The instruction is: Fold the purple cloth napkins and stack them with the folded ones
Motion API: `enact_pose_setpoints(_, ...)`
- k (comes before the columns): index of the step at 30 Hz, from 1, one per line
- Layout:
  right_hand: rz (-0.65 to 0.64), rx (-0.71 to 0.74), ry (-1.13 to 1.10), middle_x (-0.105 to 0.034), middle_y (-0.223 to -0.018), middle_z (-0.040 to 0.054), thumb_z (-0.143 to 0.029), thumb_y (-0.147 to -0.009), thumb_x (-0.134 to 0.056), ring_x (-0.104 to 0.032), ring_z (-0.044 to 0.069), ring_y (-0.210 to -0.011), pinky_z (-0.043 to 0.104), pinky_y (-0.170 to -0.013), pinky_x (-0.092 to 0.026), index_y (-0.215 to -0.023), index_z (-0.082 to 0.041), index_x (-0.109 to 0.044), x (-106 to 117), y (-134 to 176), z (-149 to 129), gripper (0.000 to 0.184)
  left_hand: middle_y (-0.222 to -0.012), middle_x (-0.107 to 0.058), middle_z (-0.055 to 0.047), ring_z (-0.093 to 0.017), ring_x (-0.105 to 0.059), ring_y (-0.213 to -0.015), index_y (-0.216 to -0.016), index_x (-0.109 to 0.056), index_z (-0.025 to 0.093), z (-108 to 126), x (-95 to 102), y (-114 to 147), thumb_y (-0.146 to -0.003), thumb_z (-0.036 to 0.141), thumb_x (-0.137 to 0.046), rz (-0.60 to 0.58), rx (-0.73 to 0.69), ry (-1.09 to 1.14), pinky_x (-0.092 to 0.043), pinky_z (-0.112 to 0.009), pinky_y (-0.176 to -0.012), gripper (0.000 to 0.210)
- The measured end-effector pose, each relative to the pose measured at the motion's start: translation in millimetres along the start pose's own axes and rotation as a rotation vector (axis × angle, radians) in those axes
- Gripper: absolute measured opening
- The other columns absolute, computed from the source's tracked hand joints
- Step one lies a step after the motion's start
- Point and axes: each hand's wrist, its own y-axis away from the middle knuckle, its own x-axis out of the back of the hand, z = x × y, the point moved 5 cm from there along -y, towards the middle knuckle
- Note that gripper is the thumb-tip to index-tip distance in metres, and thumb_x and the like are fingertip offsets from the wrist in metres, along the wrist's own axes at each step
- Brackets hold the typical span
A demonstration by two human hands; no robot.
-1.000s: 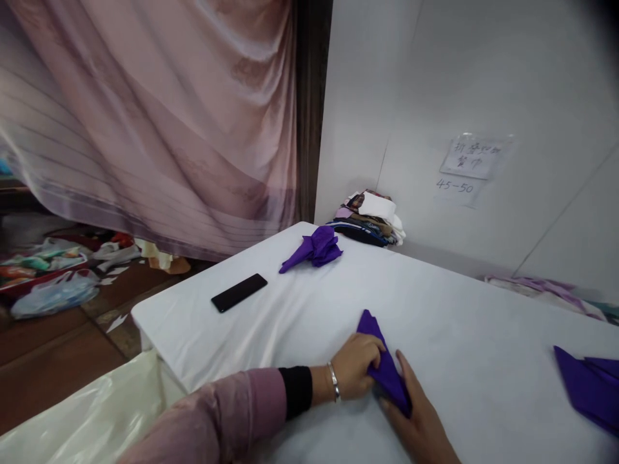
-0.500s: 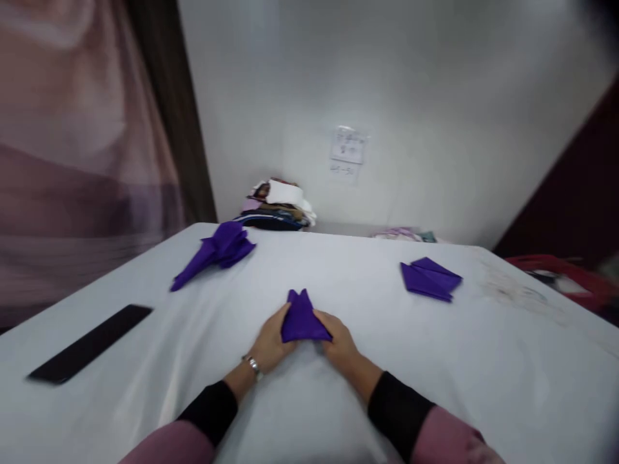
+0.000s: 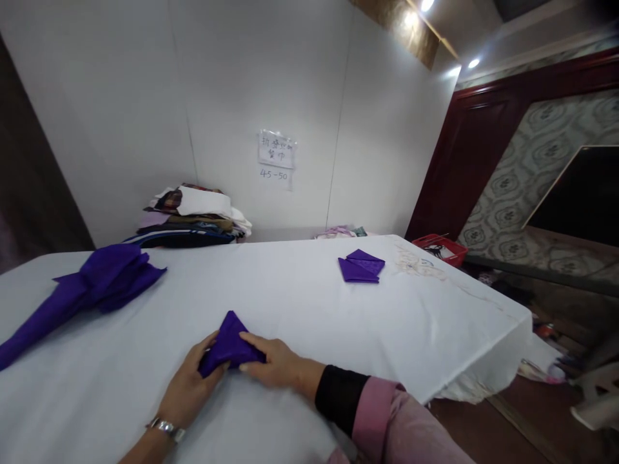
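Note:
A purple cloth napkin [image 3: 231, 341], folded to a pointed triangle, sits on the white tablecloth between my two hands. My left hand [image 3: 191, 377] grips its left side, thumb along the lower edge. On the other side my right hand [image 3: 273, 362] pinches the right corner between thumb and fingers. To the left lies a second purple napkin [image 3: 111, 277], gathered into a fanned shape with a long narrow tail. A third, flat folded purple napkin [image 3: 362, 267] rests farther off to the right.
The white tablecloth [image 3: 300, 296] covers the whole table. Piled clothes [image 3: 193, 216] lie along the back edge at left. A handwritten sign [image 3: 276, 151] hangs on the wall. Beyond the right edge are a red basket [image 3: 442, 250] and a dark screen [image 3: 580, 196].
My view has swung to the right. The held napkin has gone from a two-pointed top to a single peak, and my right hand has shifted its grip.

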Motion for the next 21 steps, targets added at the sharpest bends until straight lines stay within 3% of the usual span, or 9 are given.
enact_pose_setpoints(6, 0.131, -0.01, -0.252, -0.056, -0.127, -0.0011, -0.02, -0.081, -0.055, -0.054, 0.018, -0.113, 0.037, -0.098, -0.042, -0.129, -0.028, -0.048, 2, -8, 13, 0.049, -0.122, -0.058, -0.009, -0.028, -0.063, -0.097, -0.128, -0.044, 0.024, 8, -0.2, 3, -0.066, 0.053, -0.06, -0.075, 0.068, 0.02, -0.051, -0.042, -0.085, 0.071)
enact_pose_setpoints(10, 0.206, -0.079, -0.35, -0.062, -0.119, 0.002, -0.018, -0.079, -0.056, -0.059, 0.019, -0.107, 0.04, -0.094, -0.046, -0.127, -0.022, -0.051, 27, -26, 22, 0.048, -0.114, -0.063, -0.009, -0.029, -0.063, -0.099, -0.133, -0.038, 0.025, 10, 1.6, 3, -0.07, 0.058, -0.058, -0.099, 0.124, 0.084, -0.051, -0.044, -0.084, 0.074)
enact_pose_setpoints(13, 0.351, -0.063, -0.224, -0.061, -0.12, 0.0017, -0.015, -0.079, -0.051, -0.056, 0.019, -0.111, 0.04, -0.098, -0.043, -0.128, -0.021, -0.05, 63, -45, 11, 0.05, -0.097, -0.07, -0.008, -0.03, -0.063, -0.099, -0.135, -0.035, 0.025, 10, 2.8, 3, -0.071, 0.058, -0.057, -0.124, 0.133, 0.16, -0.051, -0.046, -0.084, 0.076)
enact_pose_setpoints(16, 0.451, 0.135, 0.045, -0.053, -0.13, 0.0007, -0.01, -0.082, -0.042, -0.048, 0.017, -0.12, 0.037, -0.105, -0.036, -0.133, -0.022, -0.044, 89, -58, -29, 0.053, -0.093, -0.071, -0.006, -0.029, -0.065, -0.094, -0.133, -0.039, 0.026, 7, 5.7, 4, -0.07, 0.06, -0.058, -0.108, 0.182, 0.206, -0.048, -0.049, -0.087, 0.074)
enact_pose_setpoints(18, 0.355, 0.297, 0.256, -0.049, -0.134, -0.0016, -0.009, -0.084, -0.036, -0.045, 0.015, -0.123, 0.034, -0.106, -0.034, -0.136, -0.025, -0.04, 84, -61, -58, 0.055, -0.108, -0.067, -0.007, -0.028, -0.065, -0.093, -0.129, -0.043, 0.027, 4, 7.9, 3, -0.07, 0.062, -0.057, -0.055, 0.218, 0.297, -0.048, -0.048, -0.089, 0.07)
enact_pose_setpoints(21, 0.036, 0.463, 0.495, -0.047, -0.136, -0.0033, -0.007, -0.086, -0.034, -0.043, 0.013, -0.124, 0.03, -0.105, -0.034, -0.137, -0.026, -0.038, 50, -54, -80, 0.055, -0.125, -0.058, -0.006, -0.027, -0.066, -0.092, -0.123, -0.05, 0.026, -5, 10.6, -1, -0.07, 0.065, -0.054, 0.067, 0.271, 0.533, -0.053, -0.045, -0.084, 0.066)
